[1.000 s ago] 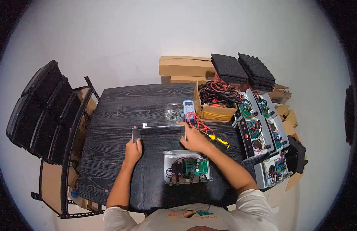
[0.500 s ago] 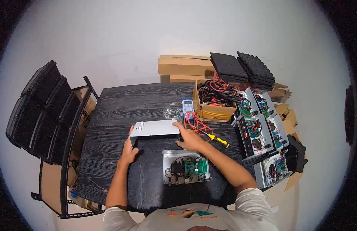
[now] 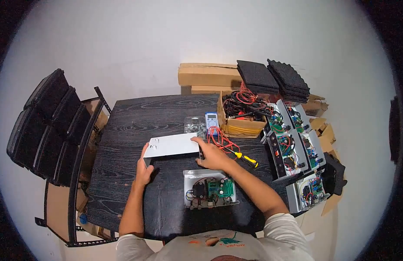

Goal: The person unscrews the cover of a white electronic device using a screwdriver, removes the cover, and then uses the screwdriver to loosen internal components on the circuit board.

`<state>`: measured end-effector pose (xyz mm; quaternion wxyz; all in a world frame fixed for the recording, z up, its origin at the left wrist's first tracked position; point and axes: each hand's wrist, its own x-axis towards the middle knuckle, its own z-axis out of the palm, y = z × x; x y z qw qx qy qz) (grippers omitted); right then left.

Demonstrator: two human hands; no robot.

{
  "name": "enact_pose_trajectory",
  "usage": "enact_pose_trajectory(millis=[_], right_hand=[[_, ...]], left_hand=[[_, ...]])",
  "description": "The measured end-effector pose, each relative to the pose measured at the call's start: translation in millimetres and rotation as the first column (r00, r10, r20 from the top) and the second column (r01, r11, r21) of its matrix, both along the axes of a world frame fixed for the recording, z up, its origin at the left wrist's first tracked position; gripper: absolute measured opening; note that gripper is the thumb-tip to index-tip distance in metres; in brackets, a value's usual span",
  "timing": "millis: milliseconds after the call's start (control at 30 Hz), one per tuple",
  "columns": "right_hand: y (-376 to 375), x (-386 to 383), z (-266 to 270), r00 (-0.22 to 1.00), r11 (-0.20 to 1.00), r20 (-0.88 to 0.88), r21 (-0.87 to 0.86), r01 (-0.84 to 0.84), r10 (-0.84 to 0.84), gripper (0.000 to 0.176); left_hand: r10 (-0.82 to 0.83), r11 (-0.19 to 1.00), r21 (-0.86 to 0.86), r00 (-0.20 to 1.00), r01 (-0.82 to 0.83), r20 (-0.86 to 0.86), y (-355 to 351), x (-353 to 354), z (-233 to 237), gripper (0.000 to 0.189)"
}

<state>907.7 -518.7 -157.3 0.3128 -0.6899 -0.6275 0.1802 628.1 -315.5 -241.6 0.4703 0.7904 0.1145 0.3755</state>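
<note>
A white, U-shaped metal cover (image 3: pixel 173 145) is held up over the dark table between my two hands. Its flat top faces me, with small cut-outs near the left end. My left hand (image 3: pixel 144 169) grips the left side wall, thumb toward the front edge. On the right wall, my right hand (image 3: pixel 209 154) is closed with its fingers on the top edge. Below and to the right, apart from the cover, an open metal chassis (image 3: pixel 190 176) lies on the table. It carries a green circuit board (image 3: pixel 226 188), a round dark part and several wires.
Behind the cover lie a multimeter (image 3: pixel 211 119), red test leads (image 3: pixel 225 143), a yellow-black screwdriver (image 3: pixel 247 159) and a bag of small parts (image 3: pixel 194 125). A cardboard box of cables (image 3: pixel 243 128) stands farther back. Several open units (image 3: pixel 290 150) line the right edge of the black table (image 3: pixel 123 174).
The cover has shifted slightly left and tilted, so more of its top surface faces me. Both hands have moved with it. The chassis stays where it was.
</note>
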Motion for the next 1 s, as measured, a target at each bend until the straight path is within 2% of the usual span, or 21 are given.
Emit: enact_pose_trajectory(millis=[100, 200, 300, 333, 433, 533, 633, 767, 1000], right_hand=[[0, -2, 3, 1.0, 1.0, -0.001, 0.01, -0.002, 0.002, 0.076], [2, 0, 7, 0.999, 0.999, -0.008, 0.008, 0.031, -0.031, 0.07], [11, 4, 9, 0.997, 0.997, -0.021, -0.018, 0.072, -0.072, 0.067], [14, 6, 7, 0.996, 0.996, -0.015, -0.037, 0.087, -0.088, 0.066], [22, 9, 1, 0.995, 0.995, -0.029, -0.023, 0.1, -0.1, 0.064], [34, 14, -11, 0.992, 0.993, -0.04, -0.019, 0.115, -0.116, 0.065], [42, 19, -24, 0.992, 0.993, -0.05, -0.005, 0.119, -0.119, 0.065], [49, 24, -34, 0.993, 0.993, -0.023, 0.014, 0.119, -0.119, 0.067], [31, 24, -8, 0.994, 0.988, -0.087, -0.146, 0.054, -0.067, 0.081]], left_hand=[[0.089, 0.973, 0.207, 0.995, -0.097, 0.049, 3, -3, -3, 0.096], [0.298, 0.922, 0.268, 0.954, -0.279, -0.034, -5, -1, -5, 0.067], [0.411, 0.902, 0.221, 0.893, -0.37, -0.184, 6, -2, -21, 0.046], [0.431, 0.888, 0.293, 0.864, -0.355, -0.259, 9, -3, -22, 0.042], [0.423, 0.895, 0.289, 0.851, -0.34, -0.311, 13, 0, -24, 0.045], [0.421, 0.864, 0.337, 0.903, -0.373, -0.081, 8, 10, -23, 0.04], [0.409, 0.899, 0.253, 0.89, -0.357, -0.202, 9, 10, -23, 0.048], [0.404, 0.907, 0.211, 0.892, -0.363, -0.201, 8, 13, -20, 0.049], [0.39, 0.918, 0.179, 0.891, -0.355, -0.232, 0, 13, -9, 0.056]])
